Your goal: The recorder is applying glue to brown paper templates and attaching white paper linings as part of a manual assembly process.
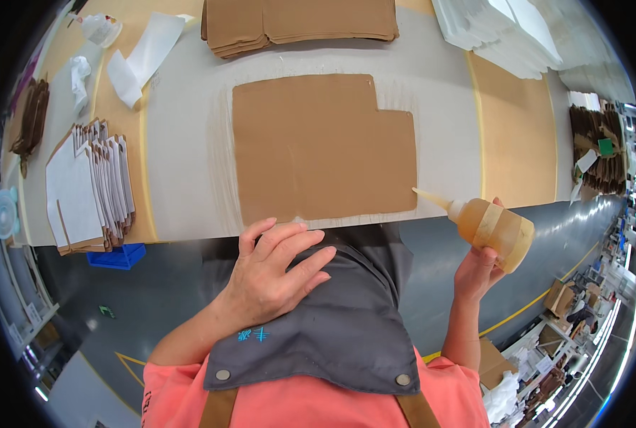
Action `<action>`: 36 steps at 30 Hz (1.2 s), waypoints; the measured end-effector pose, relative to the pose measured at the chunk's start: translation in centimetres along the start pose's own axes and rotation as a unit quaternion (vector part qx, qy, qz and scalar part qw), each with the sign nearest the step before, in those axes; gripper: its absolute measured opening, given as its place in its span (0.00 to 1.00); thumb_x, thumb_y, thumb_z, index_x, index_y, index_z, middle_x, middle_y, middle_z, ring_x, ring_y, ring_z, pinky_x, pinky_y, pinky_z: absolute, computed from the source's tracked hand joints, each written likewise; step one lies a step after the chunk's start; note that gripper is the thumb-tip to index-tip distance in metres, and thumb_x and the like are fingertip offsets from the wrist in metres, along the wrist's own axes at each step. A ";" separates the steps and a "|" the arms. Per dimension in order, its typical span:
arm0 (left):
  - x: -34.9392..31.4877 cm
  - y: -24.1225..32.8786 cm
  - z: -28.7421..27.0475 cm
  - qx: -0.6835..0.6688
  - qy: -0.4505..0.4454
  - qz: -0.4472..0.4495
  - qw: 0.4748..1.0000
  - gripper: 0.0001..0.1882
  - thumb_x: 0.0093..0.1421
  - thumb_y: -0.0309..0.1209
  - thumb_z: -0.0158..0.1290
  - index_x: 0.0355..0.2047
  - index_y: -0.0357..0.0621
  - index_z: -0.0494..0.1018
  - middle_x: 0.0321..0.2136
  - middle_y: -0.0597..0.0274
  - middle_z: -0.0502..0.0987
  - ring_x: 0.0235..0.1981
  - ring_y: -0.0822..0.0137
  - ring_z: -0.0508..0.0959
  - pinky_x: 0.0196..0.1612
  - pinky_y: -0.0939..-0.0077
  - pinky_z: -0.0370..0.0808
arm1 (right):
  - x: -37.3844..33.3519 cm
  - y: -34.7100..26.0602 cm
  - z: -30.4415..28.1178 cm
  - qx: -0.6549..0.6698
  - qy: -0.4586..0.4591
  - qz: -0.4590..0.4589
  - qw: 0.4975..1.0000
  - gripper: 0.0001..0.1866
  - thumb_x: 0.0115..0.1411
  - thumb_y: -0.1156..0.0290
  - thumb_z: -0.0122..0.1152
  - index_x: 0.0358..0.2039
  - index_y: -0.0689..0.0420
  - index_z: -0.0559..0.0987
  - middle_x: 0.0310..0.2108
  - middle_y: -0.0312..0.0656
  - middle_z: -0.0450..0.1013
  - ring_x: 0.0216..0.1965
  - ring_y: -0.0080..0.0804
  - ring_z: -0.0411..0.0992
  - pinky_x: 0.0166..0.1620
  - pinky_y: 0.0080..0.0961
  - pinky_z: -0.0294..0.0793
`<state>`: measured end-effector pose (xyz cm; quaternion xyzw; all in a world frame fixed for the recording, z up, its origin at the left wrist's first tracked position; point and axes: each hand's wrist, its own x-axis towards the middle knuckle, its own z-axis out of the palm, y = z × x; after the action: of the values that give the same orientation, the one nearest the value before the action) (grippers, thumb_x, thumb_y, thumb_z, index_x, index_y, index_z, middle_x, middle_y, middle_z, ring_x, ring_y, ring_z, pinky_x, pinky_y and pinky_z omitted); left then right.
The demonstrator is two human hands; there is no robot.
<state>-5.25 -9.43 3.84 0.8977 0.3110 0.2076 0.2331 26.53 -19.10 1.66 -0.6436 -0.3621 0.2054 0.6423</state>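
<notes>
A flat brown leather-like panel (325, 150) with a notch cut from its far right corner lies on the table by the near edge. My right hand (481, 267) grips a squeeze bottle (495, 227) of amber liquid, tilted so its narrow nozzle points left. The tip meets the panel's right edge near the lower corner, or hovers just over it; I cannot tell which. My left hand (279, 267) is held loosely with fingers apart at the panel's near edge, fingertips by the left part of that edge. It holds nothing.
Brown panels (300, 25) are piled at the back. White sheets (500, 32) are stacked at the far right. White-faced brown pieces (93, 185) stand on the left, with a white paper strip (147, 60) behind them. Below the table sits a blue bin (117, 257).
</notes>
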 end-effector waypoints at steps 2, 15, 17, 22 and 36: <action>-0.2 0.2 0.0 0.001 0.002 0.003 1.000 0.16 0.53 0.37 0.65 0.44 0.55 0.81 0.48 0.66 0.76 0.51 0.63 0.73 0.60 0.57 0.60 | -0.9 0.0 -0.5 0.009 0.004 0.007 1.000 0.45 0.57 0.47 0.69 0.64 0.62 0.61 0.64 0.57 0.63 0.64 0.46 0.63 0.66 0.46 0.61; -1.9 0.5 -0.5 -0.003 0.010 -0.008 1.000 0.16 0.53 0.36 0.65 0.43 0.53 0.81 0.48 0.65 0.76 0.51 0.62 0.74 0.58 0.55 0.62 | -3.8 0.6 2.5 0.094 -0.003 0.074 0.993 0.45 0.59 0.47 0.67 0.66 0.60 0.59 0.65 0.56 0.61 0.66 0.47 0.60 0.66 0.48 0.62; -2.4 0.3 -0.7 -0.003 0.010 -0.020 1.000 0.16 0.53 0.36 0.64 0.44 0.53 0.81 0.48 0.64 0.76 0.51 0.61 0.74 0.58 0.56 0.62 | -4.0 0.2 3.7 0.092 -0.026 0.078 0.992 0.46 0.58 0.46 0.67 0.66 0.60 0.59 0.65 0.57 0.61 0.66 0.47 0.60 0.66 0.48 0.62; -3.4 -0.6 -1.5 0.008 0.034 -0.044 0.998 0.19 0.51 0.35 0.66 0.44 0.50 0.80 0.47 0.65 0.75 0.52 0.63 0.73 0.59 0.58 0.62 | -4.6 -0.4 6.7 0.102 -0.059 0.073 0.990 0.48 0.56 0.45 0.70 0.66 0.60 0.57 0.64 0.57 0.62 0.65 0.47 0.61 0.65 0.47 0.62; -4.4 -2.8 -2.4 0.017 0.103 -0.081 0.991 0.17 0.53 0.34 0.65 0.45 0.52 0.81 0.47 0.66 0.75 0.51 0.63 0.73 0.57 0.57 0.63 | 0.4 -2.7 12.7 0.134 -0.100 0.061 0.984 0.48 0.57 0.38 0.63 0.68 0.53 0.57 0.68 0.50 0.58 0.64 0.41 0.65 0.54 0.37 0.79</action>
<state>-10.94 -9.71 3.25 0.8470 0.4086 0.2744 0.2007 16.97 -10.42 3.25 -0.5490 -0.3538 0.3537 0.6696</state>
